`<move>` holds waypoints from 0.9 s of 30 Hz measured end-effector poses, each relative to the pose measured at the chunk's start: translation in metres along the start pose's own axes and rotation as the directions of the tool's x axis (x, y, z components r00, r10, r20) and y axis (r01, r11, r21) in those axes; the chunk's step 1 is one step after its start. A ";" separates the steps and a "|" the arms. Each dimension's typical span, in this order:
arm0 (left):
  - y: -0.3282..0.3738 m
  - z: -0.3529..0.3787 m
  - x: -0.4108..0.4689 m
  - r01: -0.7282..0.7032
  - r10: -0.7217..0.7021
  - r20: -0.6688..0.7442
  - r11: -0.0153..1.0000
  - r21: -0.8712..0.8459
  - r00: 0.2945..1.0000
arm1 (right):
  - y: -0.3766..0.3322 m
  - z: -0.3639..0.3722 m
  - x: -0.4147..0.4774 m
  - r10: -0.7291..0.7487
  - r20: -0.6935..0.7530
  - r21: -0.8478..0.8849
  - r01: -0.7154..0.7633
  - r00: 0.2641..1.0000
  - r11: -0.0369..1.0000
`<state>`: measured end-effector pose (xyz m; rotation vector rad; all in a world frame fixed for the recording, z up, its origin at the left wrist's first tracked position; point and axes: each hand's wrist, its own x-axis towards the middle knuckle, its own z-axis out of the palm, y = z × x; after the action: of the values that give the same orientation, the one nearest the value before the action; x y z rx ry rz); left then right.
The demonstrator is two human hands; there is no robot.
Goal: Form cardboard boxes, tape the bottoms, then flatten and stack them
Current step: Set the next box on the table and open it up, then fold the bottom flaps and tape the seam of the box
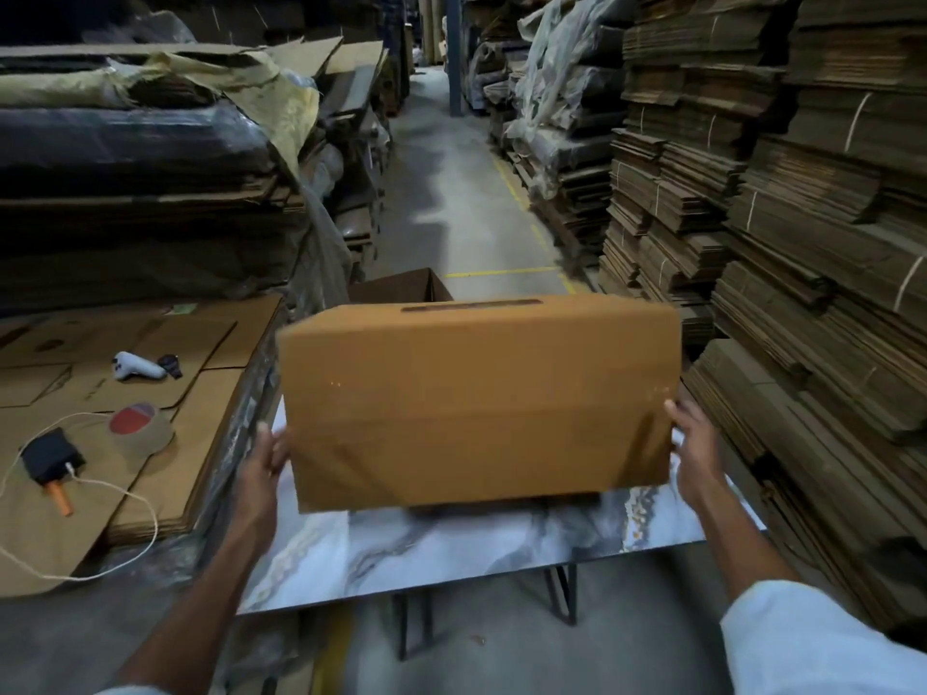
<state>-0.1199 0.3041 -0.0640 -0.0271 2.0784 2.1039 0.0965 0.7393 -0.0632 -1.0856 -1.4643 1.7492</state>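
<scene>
Head view: left hand (266,464) and right hand (694,453) grip the formed, seemingly taped box (476,398) over the counter (451,549); flattening probably follows.

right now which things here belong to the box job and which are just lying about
Job: cardboard box, held by left hand and right hand; tape roll; flat cardboard sheets; table.
Lying about: white controller; black device with cable.
</scene>
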 end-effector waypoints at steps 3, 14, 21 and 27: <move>0.046 0.004 0.018 -0.126 0.125 -0.030 0.991 -0.033 0.992 | -0.041 0.005 0.032 -0.142 0.051 -0.252 0.151 0.988 0.956; 0.085 0.026 0.037 -0.080 0.109 -0.017 0.817 0.571 0.994 | -0.090 0.019 0.063 -0.077 0.158 -0.805 0.174 0.984 0.568; 0.078 0.040 0.031 -0.091 0.166 -0.047 0.731 0.677 0.985 | -0.091 0.107 -0.001 -0.449 0.443 -0.796 0.571 0.776 0.200; 0.097 0.059 0.038 -0.417 0.420 0.247 0.382 0.825 0.873 | -0.053 0.199 -0.070 -0.233 0.814 -0.518 0.846 0.532 0.125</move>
<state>-0.1639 0.3670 0.0282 0.7145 3.1376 0.8895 -0.0462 0.5945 0.0135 -0.1233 -2.9203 0.4805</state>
